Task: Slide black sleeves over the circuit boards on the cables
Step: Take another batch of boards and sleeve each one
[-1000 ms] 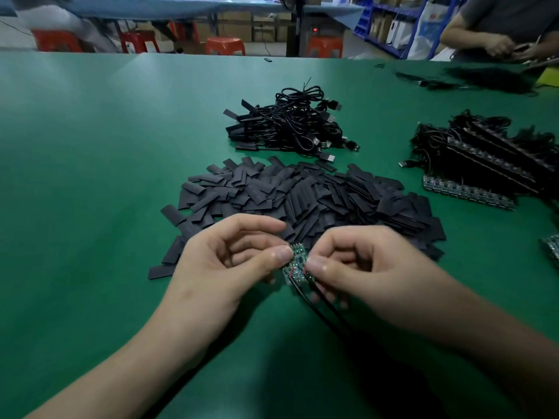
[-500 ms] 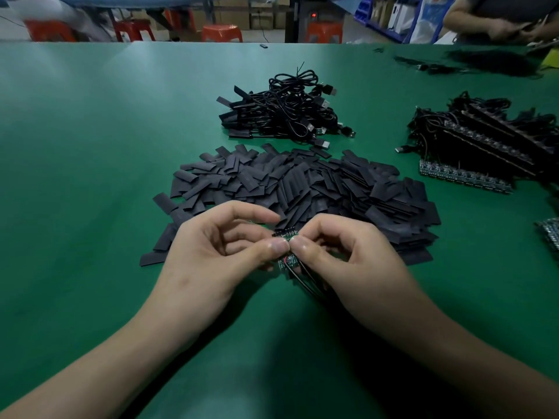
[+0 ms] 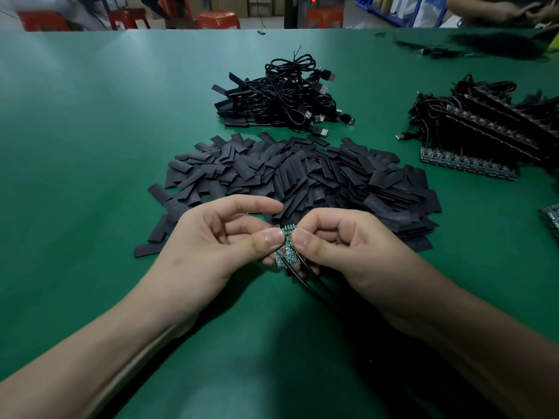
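1. Left hand (image 3: 211, 246): on the near side of the sleeve heap (image 3: 302, 179), raised off the table. The thumb and curled fingers pinch the left edge of the circuit board, and the forefinger is stretched out above the heap's near edge.
2. Right hand (image 3: 348, 246): at the heap's near edge, thumb tip almost meeting the left thumb. The thumb and bent fingers pinch the right edge of the same board.
3. Circuit board (image 3: 286, 252): small and green, held between the two thumbs just in front of the heap. It is bare, with no sleeve on it, and a thin red wire crosses its face.
4. Black leads (image 3: 305, 281): two of them, running from the board's near end away from the heap and passing under the right hand.
5. Table (image 3: 90, 146): a green mat surface that carries everything listed here.
6. Sleeve heap: many flat black sleeves lying loose and overlapping, with a few strays off its left side.
7. Cable bundle (image 3: 281, 98): just beyond the heap. It is a tangle of black cables with USB plugs showing and black sleeved ends sticking out to the left.
8. Stacked cables with boards (image 3: 484, 125): right of the heap and apart from it, laid in rows with one row of unsleeved boards (image 3: 465, 164) along the near side.
9. More boards (image 3: 552, 219): right of the heap, cut off by the frame edge.
10. Dark pile (image 3: 496, 45): far beyond the heap to the right, too blurred to tell its contents.
11. Another person's hands (image 3: 508, 10): behind that pile.
12. Red stools (image 3: 219, 19): past the table's far edge.
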### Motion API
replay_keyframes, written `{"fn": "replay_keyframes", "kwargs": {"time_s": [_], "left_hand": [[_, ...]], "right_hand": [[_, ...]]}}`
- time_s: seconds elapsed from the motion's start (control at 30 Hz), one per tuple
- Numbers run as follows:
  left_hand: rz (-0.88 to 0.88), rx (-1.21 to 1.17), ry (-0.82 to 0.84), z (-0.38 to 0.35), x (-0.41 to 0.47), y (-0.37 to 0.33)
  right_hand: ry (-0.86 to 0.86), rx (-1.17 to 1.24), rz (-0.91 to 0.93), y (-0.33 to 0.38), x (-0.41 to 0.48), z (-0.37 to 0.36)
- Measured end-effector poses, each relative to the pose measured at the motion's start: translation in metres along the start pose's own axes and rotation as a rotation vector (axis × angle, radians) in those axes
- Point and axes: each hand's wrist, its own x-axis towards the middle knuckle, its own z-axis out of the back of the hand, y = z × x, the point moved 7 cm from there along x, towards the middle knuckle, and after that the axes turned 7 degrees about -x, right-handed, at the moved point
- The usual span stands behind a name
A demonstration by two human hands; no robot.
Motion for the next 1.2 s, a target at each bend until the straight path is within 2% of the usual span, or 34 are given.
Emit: {"fn": "replay_keyframes", "kwargs": {"time_s": [0.43,0.63,0.7,0.83,0.93,1.0,1.1,1.2], "left_hand": [[0.028,-0.057,0.018,0.000,0.001,0.002],[-0.018,-0.035,0.073,-0.005,0.000,-0.001],[-0.058,0.080,0.097,-0.004,-0.002,-0.004],[-0.290,0.700,0.132,-0.006,-0.009,-0.016],[-0.437,0.955,0.168,-0.010,-0.013,-0.023],[-0.499,1.011,0.143,-0.008,-0.013,-0.030],[-0.556,1.177,0.111,0.000,-0.004,-0.039],[-0.512,1.379,0.221,0.001,0.013,-0.032]], "right_hand": [[0.043,0.089,-0.025,-0.001,0.001,-0.003],[0.024,0.192,-0.075,-0.004,0.004,0.006],[-0.042,0.214,-0.067,-0.003,0.003,0.017],[-0.224,0.241,-0.008,0.002,-0.002,0.042],[-0.349,0.174,0.050,0.008,-0.005,0.061],[-0.400,0.052,0.085,0.011,-0.005,0.070],[-0.405,-0.281,0.077,0.011,-0.004,0.069],[-0.325,-0.520,0.061,0.005,-0.002,0.056]]}}
